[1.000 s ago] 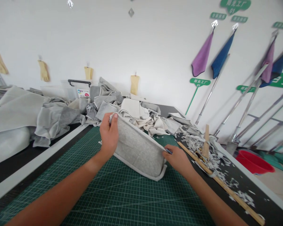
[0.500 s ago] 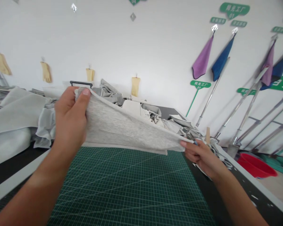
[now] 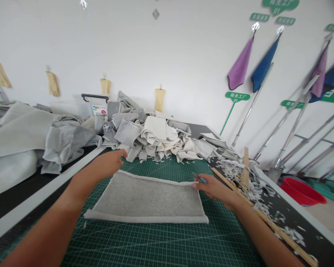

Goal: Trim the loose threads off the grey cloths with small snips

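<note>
A grey rectangular cloth (image 3: 153, 200) with pale raised edges lies spread on the green gridded cutting mat (image 3: 167, 244). At its far left corner is my left hand (image 3: 113, 162), fingers bent and the thumb and finger slightly apart, with nothing visible between them. My right hand (image 3: 211, 187) is closed around small blue-handled snips (image 3: 200, 179), whose metal tips point away to the left. The fingertips of that hand also touch the cloth's far right corner. Some of the right fingers are hidden behind the hand.
A heap of grey and white cloth pieces (image 3: 156, 133) lies beyond the mat, with more folded cloth (image 3: 19, 126) at left. Wooden strips (image 3: 267, 218) and fabric scraps (image 3: 231, 170) lie along the right. A clear bin (image 3: 98, 110) stands behind; a red basin (image 3: 303, 191) is on the floor.
The cloth, stretched up between both hands before, now lies flat on the mat. Both hands have moved down, and the left hand has come off the cloth's edge.
</note>
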A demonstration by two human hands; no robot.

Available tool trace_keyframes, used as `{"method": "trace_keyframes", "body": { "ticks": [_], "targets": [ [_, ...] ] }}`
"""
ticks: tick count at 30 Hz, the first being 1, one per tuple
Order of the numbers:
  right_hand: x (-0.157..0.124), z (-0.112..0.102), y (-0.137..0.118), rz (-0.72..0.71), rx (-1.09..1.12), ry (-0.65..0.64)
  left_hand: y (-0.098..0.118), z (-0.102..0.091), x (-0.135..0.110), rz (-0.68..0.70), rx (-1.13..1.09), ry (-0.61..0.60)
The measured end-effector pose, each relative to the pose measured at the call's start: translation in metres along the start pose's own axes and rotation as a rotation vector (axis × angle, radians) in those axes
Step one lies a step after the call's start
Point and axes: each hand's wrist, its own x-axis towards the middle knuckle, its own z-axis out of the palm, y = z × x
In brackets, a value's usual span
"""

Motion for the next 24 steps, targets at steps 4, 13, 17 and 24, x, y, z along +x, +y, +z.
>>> {"method": "trace_keyframes", "body": {
  "ticks": [4, 13, 17, 24],
  "targets": [
    [0.006, 0.010, -0.001, -0.007, -0.016, 0.089, 0.047, 0.000, -0.006, 0.205, -0.184, -0.041],
    [0.022, -0.008, 0.021, -0.235, -0.428, 0.088, 0.153, 0.067, -0.009, 0.661, -0.149, -0.141],
    [0.029, -0.011, 0.031, -0.202, -0.475, 0.085, 0.177, 0.107, -0.017, 0.797, -0.005, -0.043],
    [0.034, -0.005, 0.035, -0.236, -0.527, 0.364, 0.182, 0.136, -0.026, 0.813, 0.046, 0.058]
  ]
}}
